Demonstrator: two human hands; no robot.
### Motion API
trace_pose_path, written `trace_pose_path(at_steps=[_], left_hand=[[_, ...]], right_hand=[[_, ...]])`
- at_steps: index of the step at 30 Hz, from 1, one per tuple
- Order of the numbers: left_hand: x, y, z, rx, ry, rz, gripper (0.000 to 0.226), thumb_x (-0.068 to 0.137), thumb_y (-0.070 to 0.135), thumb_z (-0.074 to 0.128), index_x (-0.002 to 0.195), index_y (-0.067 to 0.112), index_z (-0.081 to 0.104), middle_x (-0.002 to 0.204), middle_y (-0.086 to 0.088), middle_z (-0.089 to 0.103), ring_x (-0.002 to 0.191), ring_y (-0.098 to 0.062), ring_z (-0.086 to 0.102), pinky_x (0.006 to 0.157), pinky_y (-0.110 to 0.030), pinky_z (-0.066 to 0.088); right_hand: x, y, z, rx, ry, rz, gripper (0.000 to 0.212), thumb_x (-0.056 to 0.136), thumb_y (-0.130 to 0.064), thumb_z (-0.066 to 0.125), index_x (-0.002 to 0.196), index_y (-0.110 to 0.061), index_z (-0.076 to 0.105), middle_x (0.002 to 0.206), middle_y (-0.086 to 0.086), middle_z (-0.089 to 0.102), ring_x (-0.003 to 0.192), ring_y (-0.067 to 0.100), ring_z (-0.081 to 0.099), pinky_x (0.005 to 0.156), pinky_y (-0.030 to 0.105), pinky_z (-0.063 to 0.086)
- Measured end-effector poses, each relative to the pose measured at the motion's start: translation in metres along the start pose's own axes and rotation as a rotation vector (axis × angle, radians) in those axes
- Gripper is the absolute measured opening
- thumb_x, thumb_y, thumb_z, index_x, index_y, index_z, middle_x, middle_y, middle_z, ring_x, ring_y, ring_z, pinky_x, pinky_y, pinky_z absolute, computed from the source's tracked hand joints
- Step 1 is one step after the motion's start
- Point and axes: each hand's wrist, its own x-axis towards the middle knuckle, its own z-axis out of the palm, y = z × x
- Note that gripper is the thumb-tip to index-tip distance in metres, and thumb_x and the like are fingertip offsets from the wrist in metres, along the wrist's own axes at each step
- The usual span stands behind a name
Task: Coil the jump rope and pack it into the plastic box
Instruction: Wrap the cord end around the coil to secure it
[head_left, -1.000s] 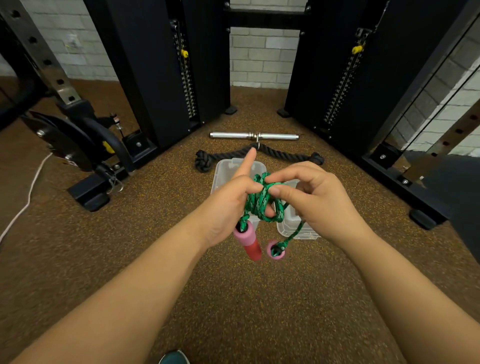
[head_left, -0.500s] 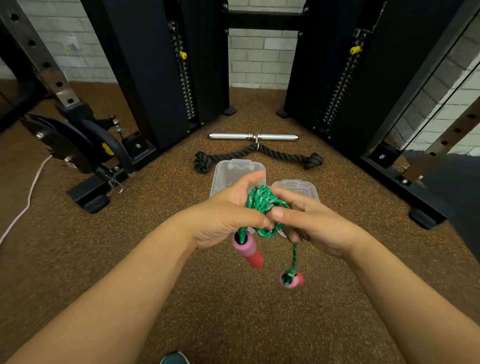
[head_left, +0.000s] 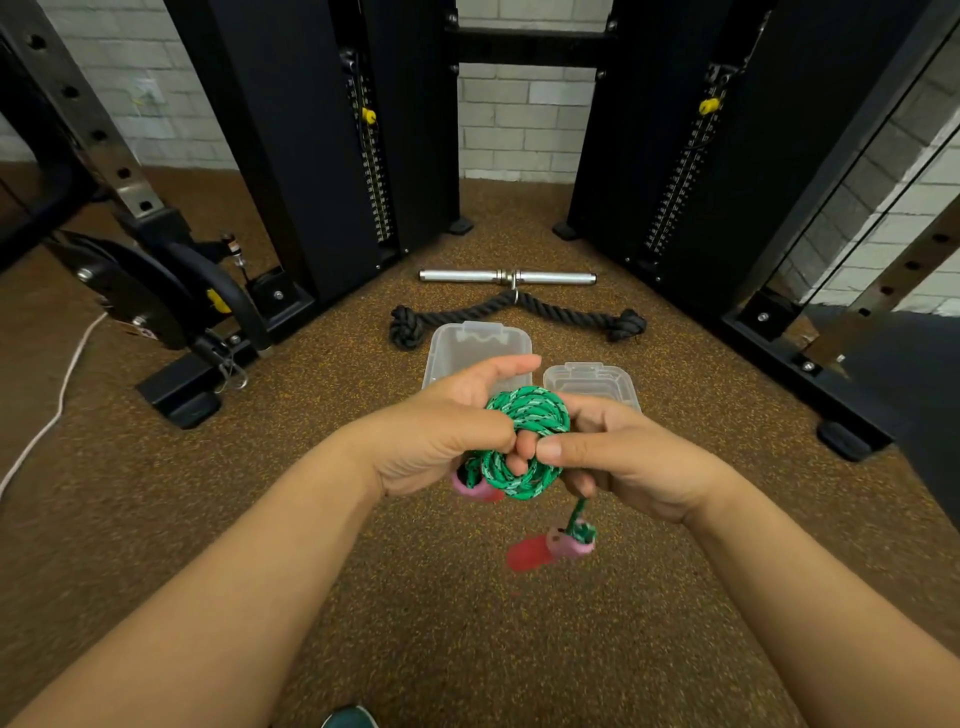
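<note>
A green braided jump rope (head_left: 524, 439) is wound into a tight coil between both hands, held above the floor. My left hand (head_left: 436, 441) grips the coil's left side, with one pink and red handle (head_left: 475, 488) poking out below the palm. My right hand (head_left: 623, 457) pinches the coil's right side. The other pink and red handle (head_left: 550, 551) dangles on a short length of rope under my right hand, blurred. The clear plastic box (head_left: 475, 348) lies open on the floor beyond the hands, its clear lid (head_left: 592, 382) beside it on the right.
A black knotted rope attachment (head_left: 457, 314) and a chrome bar (head_left: 506, 277) lie on the brown speckled floor behind the box. Black weight-stack towers (head_left: 311, 156) stand left and right. A black machine foot (head_left: 176, 395) sits left, a white cord (head_left: 52, 415) far left.
The hands have dropped lower and closer to me, and the coil has tightened. The free handle swung down and out to the right, now hanging below my right hand.
</note>
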Motion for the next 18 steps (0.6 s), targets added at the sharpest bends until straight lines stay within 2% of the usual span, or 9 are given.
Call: trace_pose_path(at_steps=[3, 6, 8, 11, 13, 16, 18], left_hand=[[0.002, -0.003, -0.001, -0.021, 0.066, 0.069, 0.071, 0.08, -0.016, 0.047, 0.139, 0.022, 0.039, 0.082, -0.01, 0.066, 0.067, -0.012, 0.063, 0.067, -0.023, 0.055], [0.006, -0.006, 0.004, -0.061, 0.111, 0.115, 0.063, 0.074, -0.012, 0.053, 0.129, 0.019, 0.049, 0.08, -0.003, 0.067, 0.067, -0.01, 0.063, 0.067, -0.022, 0.055], [0.008, -0.005, 0.007, -0.071, 0.125, 0.106, 0.058, 0.076, -0.015, 0.051, 0.125, 0.017, 0.052, 0.078, -0.002, 0.065, 0.064, -0.008, 0.06, 0.063, -0.021, 0.053], [0.007, -0.002, 0.008, -0.093, 0.092, 0.073, 0.065, 0.071, -0.012, 0.051, 0.128, 0.018, 0.049, 0.083, -0.005, 0.062, 0.062, -0.007, 0.059, 0.064, -0.021, 0.051], [0.006, -0.001, 0.01, -0.034, 0.104, 0.06, 0.067, 0.073, -0.015, 0.053, 0.129, 0.021, 0.045, 0.084, -0.007, 0.061, 0.067, -0.01, 0.06, 0.071, -0.026, 0.051], [0.009, -0.005, 0.013, 0.069, 0.203, 0.083, 0.072, 0.076, -0.019, 0.055, 0.131, 0.024, 0.038, 0.094, -0.013, 0.059, 0.08, -0.018, 0.06, 0.081, -0.037, 0.051], [0.014, -0.008, 0.012, 0.113, 0.296, 0.118, 0.073, 0.072, -0.012, 0.059, 0.13, 0.025, 0.037, 0.105, -0.014, 0.058, 0.085, -0.026, 0.057, 0.077, -0.044, 0.048]], right_hand=[[-0.001, -0.005, -0.006, -0.037, 0.148, 0.027, 0.031, 0.079, -0.016, 0.067, 0.11, -0.016, 0.066, 0.08, -0.009, 0.067, 0.049, 0.002, 0.043, 0.045, 0.013, 0.034], [-0.001, -0.005, -0.008, -0.136, 0.24, 0.022, 0.026, 0.087, -0.014, 0.063, 0.112, -0.008, 0.062, 0.075, -0.013, 0.064, 0.051, 0.003, 0.042, 0.047, 0.014, 0.037], [-0.001, -0.003, -0.004, -0.143, 0.242, -0.009, 0.028, 0.089, -0.014, 0.059, 0.117, -0.008, 0.058, 0.078, -0.011, 0.063, 0.053, 0.005, 0.045, 0.049, 0.015, 0.04], [0.0, -0.003, 0.0, -0.011, 0.158, -0.037, 0.04, 0.089, -0.008, 0.058, 0.127, -0.014, 0.051, 0.084, -0.002, 0.064, 0.051, 0.007, 0.047, 0.048, 0.016, 0.041], [0.001, -0.003, 0.0, -0.047, 0.126, -0.02, 0.038, 0.09, -0.001, 0.054, 0.125, -0.016, 0.055, 0.083, 0.0, 0.063, 0.051, 0.008, 0.045, 0.046, 0.017, 0.04], [0.003, -0.002, 0.0, -0.137, 0.215, -0.003, 0.035, 0.089, 0.005, 0.053, 0.116, -0.015, 0.061, 0.08, -0.007, 0.065, 0.054, 0.006, 0.043, 0.047, 0.016, 0.039], [0.006, -0.002, 0.003, -0.139, 0.294, -0.008, 0.036, 0.087, 0.006, 0.054, 0.116, -0.014, 0.061, 0.083, -0.005, 0.065, 0.053, 0.002, 0.044, 0.046, 0.015, 0.038]])
